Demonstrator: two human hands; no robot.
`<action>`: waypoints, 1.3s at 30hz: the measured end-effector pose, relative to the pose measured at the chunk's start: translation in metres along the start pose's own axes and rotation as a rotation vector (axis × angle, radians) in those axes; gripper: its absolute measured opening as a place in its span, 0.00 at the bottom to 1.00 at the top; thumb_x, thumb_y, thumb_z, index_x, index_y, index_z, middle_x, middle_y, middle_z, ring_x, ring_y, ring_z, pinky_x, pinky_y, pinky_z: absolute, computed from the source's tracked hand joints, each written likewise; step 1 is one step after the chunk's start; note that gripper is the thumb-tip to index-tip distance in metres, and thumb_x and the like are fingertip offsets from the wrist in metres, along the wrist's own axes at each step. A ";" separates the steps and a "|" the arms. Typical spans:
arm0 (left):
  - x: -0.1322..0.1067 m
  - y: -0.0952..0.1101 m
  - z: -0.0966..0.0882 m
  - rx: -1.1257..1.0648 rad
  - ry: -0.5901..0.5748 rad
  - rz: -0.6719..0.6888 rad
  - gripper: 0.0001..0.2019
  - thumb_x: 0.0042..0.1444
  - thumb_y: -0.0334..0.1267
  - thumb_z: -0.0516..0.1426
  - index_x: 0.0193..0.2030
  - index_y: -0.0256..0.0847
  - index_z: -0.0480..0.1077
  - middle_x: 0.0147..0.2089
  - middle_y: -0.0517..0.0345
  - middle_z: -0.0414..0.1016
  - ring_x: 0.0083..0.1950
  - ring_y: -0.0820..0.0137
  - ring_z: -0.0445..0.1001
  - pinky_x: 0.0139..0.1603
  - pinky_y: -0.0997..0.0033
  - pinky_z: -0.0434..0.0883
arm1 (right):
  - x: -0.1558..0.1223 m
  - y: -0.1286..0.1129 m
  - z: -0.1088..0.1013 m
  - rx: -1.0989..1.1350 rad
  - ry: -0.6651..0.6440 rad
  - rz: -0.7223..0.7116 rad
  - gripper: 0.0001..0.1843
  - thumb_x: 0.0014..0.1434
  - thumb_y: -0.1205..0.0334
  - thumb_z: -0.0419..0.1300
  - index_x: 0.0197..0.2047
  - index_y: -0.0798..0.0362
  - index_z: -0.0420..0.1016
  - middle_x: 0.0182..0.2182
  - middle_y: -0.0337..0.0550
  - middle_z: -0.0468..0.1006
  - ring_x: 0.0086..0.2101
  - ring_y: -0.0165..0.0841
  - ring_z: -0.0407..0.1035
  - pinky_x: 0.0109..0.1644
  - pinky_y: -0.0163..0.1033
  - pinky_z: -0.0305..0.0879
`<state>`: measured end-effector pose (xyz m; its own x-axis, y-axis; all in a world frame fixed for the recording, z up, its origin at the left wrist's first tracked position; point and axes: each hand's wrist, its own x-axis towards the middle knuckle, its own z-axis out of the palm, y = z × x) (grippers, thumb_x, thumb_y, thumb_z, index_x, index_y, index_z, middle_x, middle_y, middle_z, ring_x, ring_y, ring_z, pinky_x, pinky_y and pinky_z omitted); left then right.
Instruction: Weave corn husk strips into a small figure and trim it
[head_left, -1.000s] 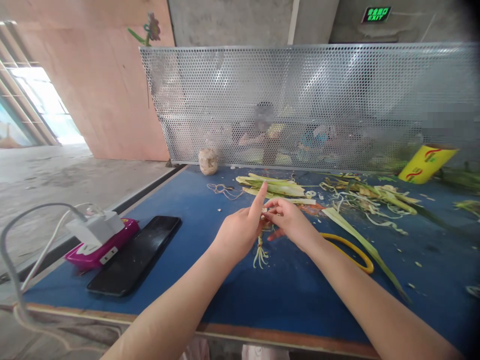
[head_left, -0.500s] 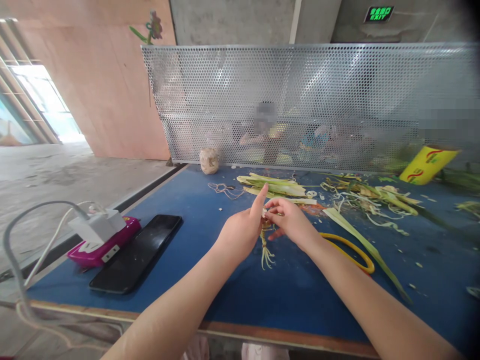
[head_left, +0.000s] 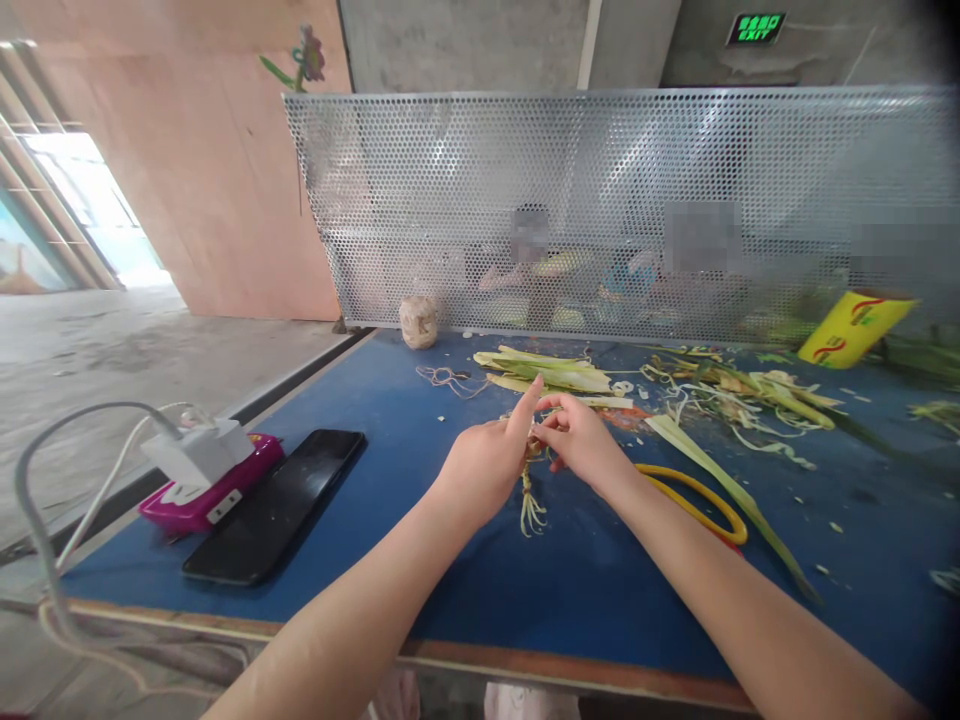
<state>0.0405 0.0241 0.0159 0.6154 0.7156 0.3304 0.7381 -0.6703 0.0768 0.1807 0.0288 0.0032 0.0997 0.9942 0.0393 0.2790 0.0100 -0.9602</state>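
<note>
Over the blue table, a small braided plant-fibre piece hangs below my hands, its end fanned out into a pale tassel. My left hand is closed around its upper part, thumb pointing up, and most of the fingers are hidden behind the palm. From the other side, my right hand pinches the top of the piece between thumb and forefinger, its other fingers curled. The fingertips of both hands meet there, so the spot they work on is mostly covered. Just beyond lie green-white leaf strips.
A black phone and a magenta power strip with a white plug lie left. Right are a yellow ring, a long leaf, fibre scraps and a yellow packet. A perforated metal screen closes the back.
My hands have shifted very slightly, the right fingers drawing closer to the left thumb. The braided piece stays in nearly the same place.
</note>
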 end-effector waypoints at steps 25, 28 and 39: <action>-0.001 0.001 0.001 -0.031 -0.070 -0.011 0.36 0.50 0.27 0.46 0.65 0.37 0.35 0.35 0.53 0.74 0.34 0.64 0.73 0.30 0.70 0.67 | 0.000 0.006 -0.007 -0.556 -0.075 -0.411 0.11 0.50 0.74 0.48 0.37 0.51 0.57 0.23 0.36 0.68 0.26 0.32 0.63 0.29 0.36 0.56; -0.001 0.002 0.000 -0.060 -0.054 0.006 0.35 0.51 0.27 0.45 0.65 0.36 0.36 0.37 0.50 0.73 0.36 0.63 0.72 0.32 0.69 0.67 | 0.001 0.006 -0.007 -0.547 -0.055 -0.395 0.11 0.50 0.75 0.48 0.35 0.51 0.58 0.23 0.35 0.67 0.25 0.32 0.62 0.29 0.36 0.55; 0.001 -0.005 0.006 -0.349 -0.018 -0.115 0.42 0.45 0.23 0.45 0.65 0.30 0.25 0.25 0.60 0.68 0.25 0.71 0.65 0.27 0.74 0.61 | 0.010 0.014 -0.010 -0.160 -0.091 -0.202 0.16 0.47 0.73 0.48 0.40 0.47 0.54 0.20 0.27 0.63 0.17 0.27 0.64 0.26 0.34 0.62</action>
<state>0.0388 0.0292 0.0104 0.5411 0.7914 0.2845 0.6658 -0.6098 0.4300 0.1947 0.0377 -0.0073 -0.0573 0.9793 0.1939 0.4328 0.1994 -0.8791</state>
